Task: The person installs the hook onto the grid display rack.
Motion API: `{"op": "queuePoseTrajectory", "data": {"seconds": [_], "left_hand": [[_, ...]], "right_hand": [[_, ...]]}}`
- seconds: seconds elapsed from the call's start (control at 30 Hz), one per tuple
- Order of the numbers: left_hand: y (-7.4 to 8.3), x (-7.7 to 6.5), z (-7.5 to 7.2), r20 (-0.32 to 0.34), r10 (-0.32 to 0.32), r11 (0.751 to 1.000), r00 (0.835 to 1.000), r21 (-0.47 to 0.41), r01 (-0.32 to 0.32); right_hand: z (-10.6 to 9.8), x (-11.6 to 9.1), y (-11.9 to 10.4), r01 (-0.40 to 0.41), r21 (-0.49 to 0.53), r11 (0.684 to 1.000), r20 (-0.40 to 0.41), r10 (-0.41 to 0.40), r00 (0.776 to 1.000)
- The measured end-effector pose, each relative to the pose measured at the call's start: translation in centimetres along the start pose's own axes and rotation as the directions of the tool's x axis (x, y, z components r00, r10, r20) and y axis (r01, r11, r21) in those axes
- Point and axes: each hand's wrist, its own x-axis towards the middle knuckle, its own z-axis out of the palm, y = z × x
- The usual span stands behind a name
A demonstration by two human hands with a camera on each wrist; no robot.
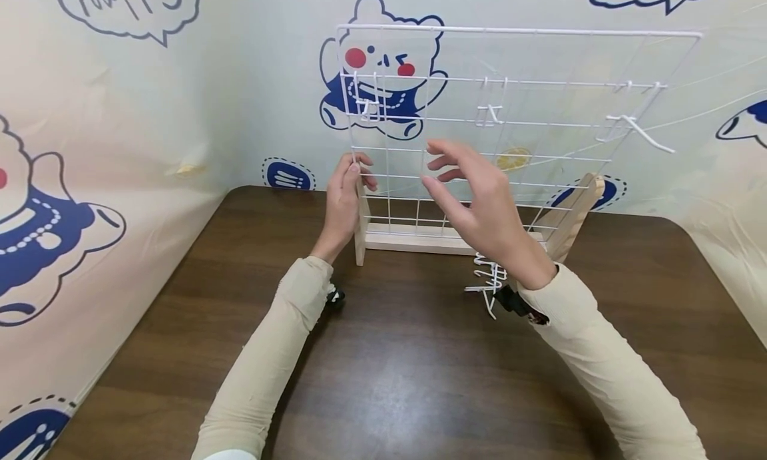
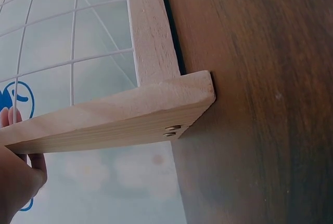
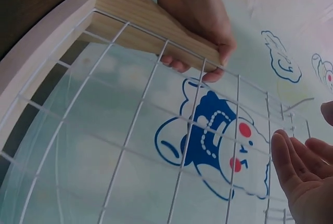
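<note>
A white wire grid rack [image 1: 461, 120] stands on the table in a pale wooden base [image 1: 419, 239] with wooden side posts. My left hand [image 1: 344, 197] grips the top of the left side post [image 2: 104, 117], thumb in front and fingers round behind. In front of the grid my right hand [image 1: 479, 197] is raised, its fingers loosely bent and apart with nothing between them. White wire hooks hang from the upper wires: a left hook [image 1: 367, 107], a middle hook [image 1: 493, 112] and a right hook [image 1: 641, 130]. In the right wrist view my right hand [image 3: 307, 172] is near the grid.
Several loose white hooks [image 1: 493, 273] lie on the brown table [image 1: 395, 373], partly behind my right wrist. The right side post [image 1: 575, 214] leans outward. A printed cloth [image 1: 240, 100] with cartoon bears stands behind and along the sides of the table.
</note>
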Motion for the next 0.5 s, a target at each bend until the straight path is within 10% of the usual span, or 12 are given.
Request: {"op": "queuePoseTrajectory", "data": {"seconds": [0.5], "left_hand": [[-2.1,0.3,-0.3,-0.011,0.048,0.999,0.999,0.004,-0.048]], "right_hand": [[-1.9,-3.2,1.1,0.004,-0.106,0.994,0.052,0.001,0.999]]}}
